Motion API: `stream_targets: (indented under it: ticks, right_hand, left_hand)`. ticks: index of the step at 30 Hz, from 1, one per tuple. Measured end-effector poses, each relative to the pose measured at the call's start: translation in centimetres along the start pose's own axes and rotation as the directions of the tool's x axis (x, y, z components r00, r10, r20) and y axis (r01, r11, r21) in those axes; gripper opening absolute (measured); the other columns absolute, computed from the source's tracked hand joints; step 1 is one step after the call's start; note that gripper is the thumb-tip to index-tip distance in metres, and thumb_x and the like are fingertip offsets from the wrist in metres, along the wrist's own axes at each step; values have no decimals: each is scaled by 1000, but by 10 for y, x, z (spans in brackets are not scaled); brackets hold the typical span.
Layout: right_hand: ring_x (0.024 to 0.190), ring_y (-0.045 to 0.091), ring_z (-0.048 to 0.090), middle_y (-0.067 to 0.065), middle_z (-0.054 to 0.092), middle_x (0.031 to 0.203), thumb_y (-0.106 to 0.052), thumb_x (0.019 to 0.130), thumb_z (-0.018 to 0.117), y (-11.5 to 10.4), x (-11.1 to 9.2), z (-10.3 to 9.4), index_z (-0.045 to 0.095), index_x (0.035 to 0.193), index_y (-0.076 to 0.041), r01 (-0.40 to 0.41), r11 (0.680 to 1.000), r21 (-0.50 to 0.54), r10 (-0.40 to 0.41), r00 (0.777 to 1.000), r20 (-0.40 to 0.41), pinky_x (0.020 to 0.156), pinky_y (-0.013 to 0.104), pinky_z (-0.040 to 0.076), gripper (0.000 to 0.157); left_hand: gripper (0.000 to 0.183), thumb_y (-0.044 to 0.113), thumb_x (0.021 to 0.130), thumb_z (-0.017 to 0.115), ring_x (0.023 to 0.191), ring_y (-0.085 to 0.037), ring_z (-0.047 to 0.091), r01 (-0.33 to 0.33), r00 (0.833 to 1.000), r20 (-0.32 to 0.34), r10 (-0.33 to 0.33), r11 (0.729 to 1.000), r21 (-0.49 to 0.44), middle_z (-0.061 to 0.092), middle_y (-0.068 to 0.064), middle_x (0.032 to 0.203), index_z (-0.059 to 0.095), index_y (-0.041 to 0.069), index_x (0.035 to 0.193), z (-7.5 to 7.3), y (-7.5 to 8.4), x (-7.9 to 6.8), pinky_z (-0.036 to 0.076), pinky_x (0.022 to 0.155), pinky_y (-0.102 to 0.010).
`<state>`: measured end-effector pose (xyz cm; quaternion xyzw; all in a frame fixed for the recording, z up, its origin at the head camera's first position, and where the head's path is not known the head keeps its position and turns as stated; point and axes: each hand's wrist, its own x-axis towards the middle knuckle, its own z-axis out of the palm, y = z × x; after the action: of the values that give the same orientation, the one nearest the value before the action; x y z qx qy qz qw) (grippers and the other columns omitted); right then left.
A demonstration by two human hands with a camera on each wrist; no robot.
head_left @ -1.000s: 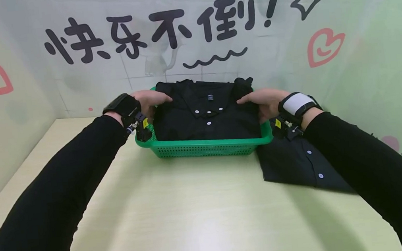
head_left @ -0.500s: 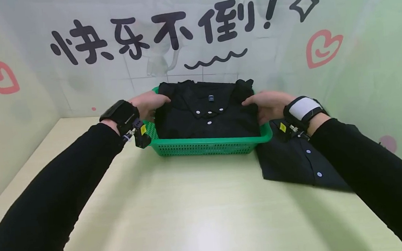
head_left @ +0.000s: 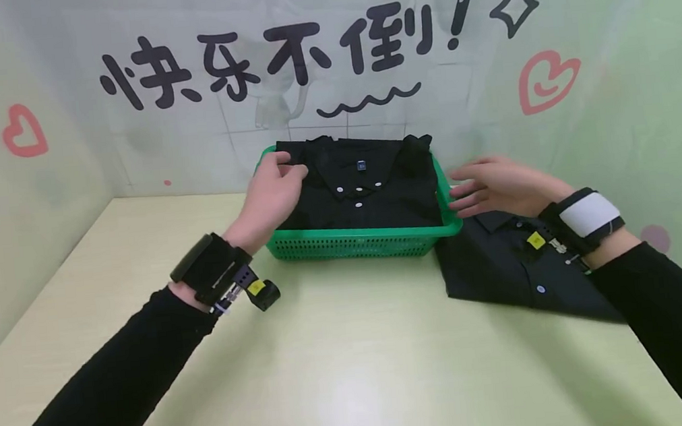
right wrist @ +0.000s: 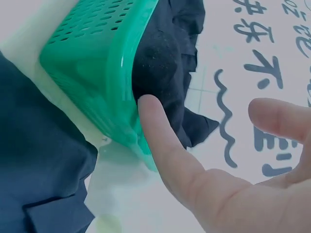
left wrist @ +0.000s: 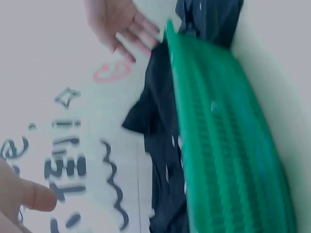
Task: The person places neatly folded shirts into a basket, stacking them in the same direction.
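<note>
A folded black shirt point(head_left: 369, 190) lies in a green plastic basket point(head_left: 352, 244); the left hand point(head_left: 273, 200) at its nine o'clock and right hand point(head_left: 502, 187) at three hover, fingers loosely apart.

The back wall point(head_left: 183, 149) reads "快乐不倒!" in dark characters point(head_left: 300, 57) above a wavy line point(head_left: 369, 99).

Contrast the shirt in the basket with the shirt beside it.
The basket shirt sits inside the basket; the table shirt lies outside, on the table. The basket shirt is nearly square-on; the table shirt is angled. The basket shirt shows a neck label; the table shirt shows none. Both are dark, with pale buttons.
</note>
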<state>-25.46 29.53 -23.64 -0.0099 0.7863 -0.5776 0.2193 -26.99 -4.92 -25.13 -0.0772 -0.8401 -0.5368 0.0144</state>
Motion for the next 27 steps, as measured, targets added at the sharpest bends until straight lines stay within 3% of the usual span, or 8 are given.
stream_targets:
  ticks: [4,9,14,18,23,27]
  right_hand:
    - [133,46,37,33,26,149,-26,107,44,11,-12,-6,4,153,6,28,1000,7,-28,999,-17,103,46,40,69]
    - [133,43,39,30,24,152,-28,106,46,31,-28,-9,-6,153,4,56,998,9,-55,998,-40,102,44,41,77]
    - [124,29,52,30,28,148,-31,107,43,54,-45,-17,0,153,7,93,996,-17,-94,993,-73,100,36,45,74]
    - [113,15,58,31,27,147,-32,108,39,73,-55,-25,4,152,9,115,993,-37,-118,987,-106,97,31,46,70]
    - [113,10,56,31,24,148,-34,107,41,95,-63,-31,5,152,10,113,993,-31,-117,979,-164,97,33,46,72]
    - [110,3,56,31,22,149,-31,107,42,107,-71,-37,6,151,11,116,991,-68,-128,969,-212,96,33,47,71]
  left_hand:
    - [46,28,105,46,123,-25,46,-39,999,-39,38,998,-39,46,-11,138,38,6,144,21,3,-18,40,100,-41]
    - [38,27,105,46,117,-22,50,-41,997,-68,31,989,-140,50,-7,132,48,8,137,44,2,-43,42,96,-40]
    - [33,24,105,45,112,-21,54,-93,995,-66,80,970,-225,56,-7,127,52,5,132,68,-1,-62,44,92,-39]
    - [34,25,106,40,108,-22,57,-109,994,-56,97,959,-263,61,-9,120,56,4,126,84,-7,-70,45,89,-39]
    - [37,27,106,35,104,-22,60,-93,995,-6,95,953,-287,63,-8,113,60,2,118,98,-18,-80,47,91,-38]
    - [37,24,108,35,101,-24,63,-79,992,64,112,919,-386,63,-12,110,60,-2,117,107,-23,-84,52,87,-37]
